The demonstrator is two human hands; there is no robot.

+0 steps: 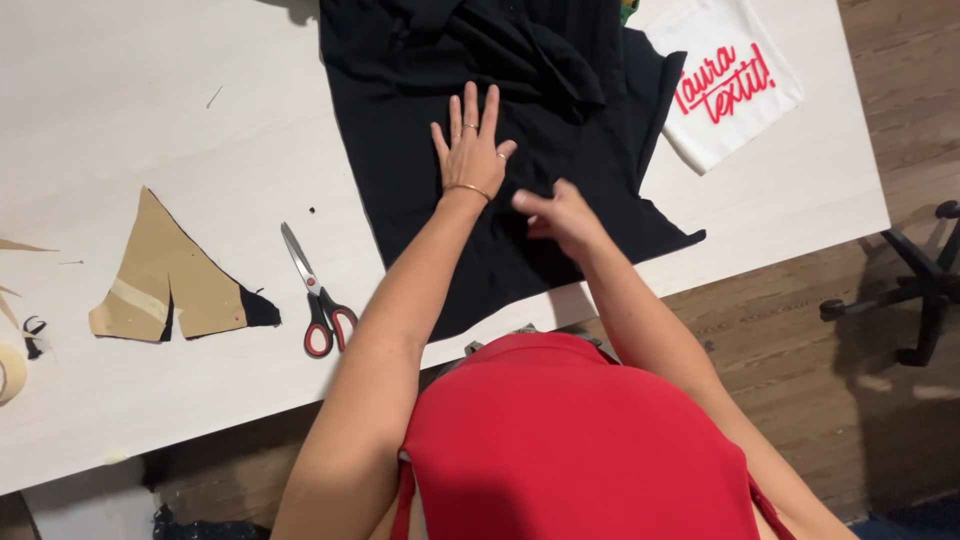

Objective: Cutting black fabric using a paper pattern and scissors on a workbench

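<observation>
Hands: two; left hand (472,150) flat, released, on black cloth (420,215); right hand (562,213) blurred, grip unclear.
Cloth: one, table's 1 o'clock.
Scissors (315,295): one, 9 o'clock of cloth.
Cardboard pattern (165,275): one.
White bag (725,85): one.
Surface: white table (150,110), wood floor (800,330).

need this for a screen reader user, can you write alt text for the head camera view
Seen from above, a person in a red top presses the left hand flat on black fabric spread over a white table, while the right hand rests on the cloth nearer the body. Red-handled scissors and a brown paper pattern piece lie to the left.
</observation>
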